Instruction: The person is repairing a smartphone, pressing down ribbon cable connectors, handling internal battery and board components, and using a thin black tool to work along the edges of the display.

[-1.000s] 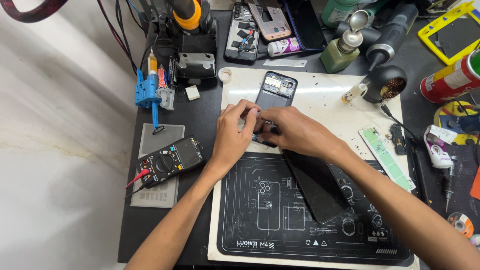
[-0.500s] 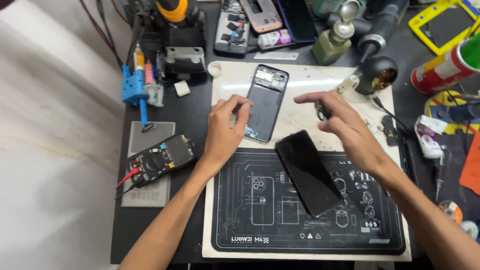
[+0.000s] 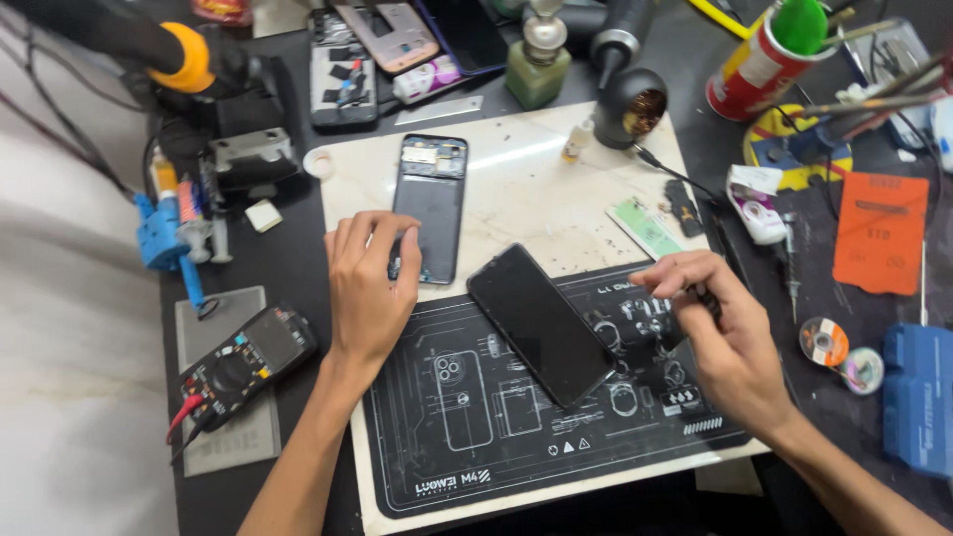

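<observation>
Head view, looking straight down on the worktop (image 3: 268,268). The left hand (image 3: 369,288) lies flat, fingers spread, its fingertips pressing the lower left edge of the opened phone body (image 3: 430,208). That grip is released: a steadying press, nothing clenched around the frame. The phone body lies on the pale upper part of the repair mat (image 3: 536,189), long axis running nearly straight away from the person, with its far end towards the back of the bench.

Over to the right hand (image 3: 710,333): thumb and forefinger are pinched on a small dark tool (image 3: 707,298). What kind of tool it is, too small to tell. This hand hovers above the printed black lower part of the mat, well apart from the phone body.

Between the two hands lies the black screen panel (image 3: 541,323), face dark, long axis on a diagonal from upper left to lower right. Its upper corner sits just beside the phone body's lower right corner, and its lower end points towards the right wrist.

So the phone body lies up and to the left of the tool-holding grip, and the left hand is far the nearer. The multimeter (image 3: 243,362) sits off to the left, untouched.
</observation>
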